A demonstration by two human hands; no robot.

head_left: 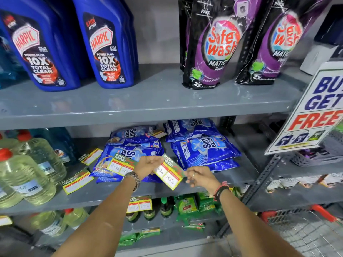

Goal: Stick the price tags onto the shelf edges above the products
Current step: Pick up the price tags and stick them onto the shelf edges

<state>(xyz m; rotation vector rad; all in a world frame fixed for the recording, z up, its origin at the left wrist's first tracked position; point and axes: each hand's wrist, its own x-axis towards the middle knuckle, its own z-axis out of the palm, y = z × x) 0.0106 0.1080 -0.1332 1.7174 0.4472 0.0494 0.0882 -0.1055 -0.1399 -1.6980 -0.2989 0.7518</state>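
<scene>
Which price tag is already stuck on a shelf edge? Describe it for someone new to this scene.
Find the middle grey shelf holding blue Surf Excel packets. On its front edge, between the person's forearms, hangs one price tag above dark bottles. The other tags lie loose or are held.

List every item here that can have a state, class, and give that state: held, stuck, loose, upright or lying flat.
Left hand: gripping price tags.
Right hand: pinching one tag's edge.
Tag between hands: held, not yet stuck.
Second held tag: fanned out from the left hand.
Loose tags: lying on the middle shelf.
Stuck tag: on the shelf edge.
Harpic bottles: upright.
Safe Wash pouches: standing, leaning.
Surf Excel packs: stacked flat.
</scene>
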